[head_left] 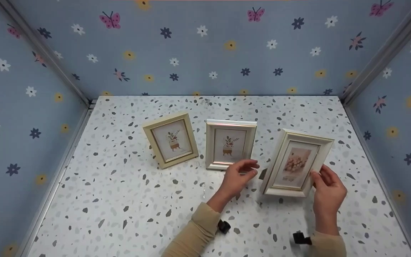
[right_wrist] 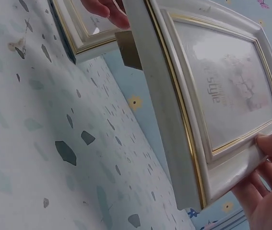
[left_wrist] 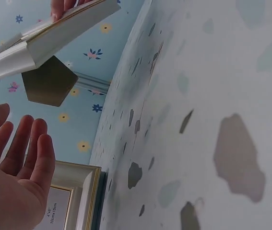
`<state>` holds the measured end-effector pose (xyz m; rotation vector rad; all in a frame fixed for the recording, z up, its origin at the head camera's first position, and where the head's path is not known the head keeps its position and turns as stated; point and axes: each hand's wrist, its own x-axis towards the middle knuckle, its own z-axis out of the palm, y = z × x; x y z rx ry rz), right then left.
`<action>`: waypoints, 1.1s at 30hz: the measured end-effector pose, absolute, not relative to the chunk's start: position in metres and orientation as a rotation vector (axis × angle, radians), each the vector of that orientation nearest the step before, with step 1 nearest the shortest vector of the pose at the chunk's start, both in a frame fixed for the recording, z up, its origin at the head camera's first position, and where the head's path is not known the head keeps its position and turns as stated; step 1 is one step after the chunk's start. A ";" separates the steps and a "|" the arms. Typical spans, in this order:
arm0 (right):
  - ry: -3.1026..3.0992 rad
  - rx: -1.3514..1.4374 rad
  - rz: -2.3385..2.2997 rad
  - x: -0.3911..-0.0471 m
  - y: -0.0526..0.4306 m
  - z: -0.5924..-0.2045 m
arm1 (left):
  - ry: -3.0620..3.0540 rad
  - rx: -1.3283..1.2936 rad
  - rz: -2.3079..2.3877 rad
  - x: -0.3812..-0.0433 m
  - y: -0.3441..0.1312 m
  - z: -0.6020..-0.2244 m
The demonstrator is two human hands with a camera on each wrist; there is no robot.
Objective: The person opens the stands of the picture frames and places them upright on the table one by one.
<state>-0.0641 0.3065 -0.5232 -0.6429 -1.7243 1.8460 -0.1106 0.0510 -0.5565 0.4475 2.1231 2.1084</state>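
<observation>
My right hand (head_left: 328, 191) pinches the right edge of a white picture frame (head_left: 295, 165) with a pink floral print and thin gold lines. The wrist views show this frame tilted and held above the tabletop. A brown stand flap (left_wrist: 49, 81) sticks out behind it. My left hand (head_left: 237, 178), fingers loosely bent and holding nothing, is between that frame and a second white frame (head_left: 229, 144) with a potted-plant print. In the head view it overlaps the second frame's lower edge; whether they touch I cannot tell. To the left stands a cream-yellow frame (head_left: 171, 141) with a similar print.
The tabletop (head_left: 127, 207) is white with grey speckles. Blue flowered walls (head_left: 209, 46) enclose it at the back and both sides, with metal strips (head_left: 380, 53) at the corners. Black wrist cameras (head_left: 300, 238) sit by both sleeves.
</observation>
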 end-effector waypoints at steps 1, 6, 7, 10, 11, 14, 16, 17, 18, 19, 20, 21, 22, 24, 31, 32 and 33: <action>-1.715 -0.647 1.858 -0.064 0.307 -0.523 | 2.116 0.460 2.109 -0.111 0.051 -0.556; -1.682 -0.689 1.932 -0.065 0.310 -0.522 | 2.070 0.497 2.112 -0.111 0.053 -0.556; -1.667 -0.705 1.950 -0.065 0.310 -0.522 | 2.062 0.505 2.108 -0.110 0.054 -0.556; -1.648 -0.734 1.987 -0.065 0.310 -0.523 | 2.043 0.531 2.082 -0.110 0.054 -0.555; -1.647 -0.742 1.995 -0.064 0.310 -0.523 | 2.035 0.543 2.076 -0.109 0.055 -0.555; -1.631 -0.759 2.025 -0.064 0.310 -0.524 | 2.023 0.582 2.052 -0.109 0.055 -0.555; -1.631 -0.754 2.040 -0.064 0.310 -0.524 | 2.033 0.596 2.035 -0.109 0.056 -0.556; -1.625 -0.750 2.047 -0.064 0.310 -0.524 | 2.041 0.597 2.029 -0.109 0.056 -0.556; -1.617 -0.745 2.056 -0.064 0.310 -0.524 | 2.057 0.595 2.020 -0.109 0.056 -0.556; -1.615 -0.739 2.059 -0.064 0.310 -0.524 | 2.072 0.592 2.011 -0.109 0.056 -0.556; -1.605 -0.734 2.066 -0.064 0.311 -0.524 | 2.085 0.588 2.006 -0.109 0.056 -0.557; -1.600 -0.729 2.071 -0.064 0.311 -0.524 | 2.097 0.583 2.000 -0.109 0.056 -0.557; -1.595 -0.726 2.074 -0.064 0.311 -0.524 | 2.108 0.580 1.995 -0.109 0.056 -0.556; -1.589 -0.724 2.077 -0.064 0.312 -0.524 | 2.122 0.572 1.986 -0.108 0.057 -0.556; -1.573 -0.728 2.095 -0.063 0.314 -0.526 | 2.172 0.545 1.960 -0.106 0.060 -0.552; -1.565 -0.725 2.102 -0.062 0.314 -0.525 | 2.181 0.555 1.962 -0.105 0.059 -0.547; -1.556 -0.722 2.109 -0.062 0.315 -0.525 | 2.189 0.564 1.965 -0.104 0.058 -0.543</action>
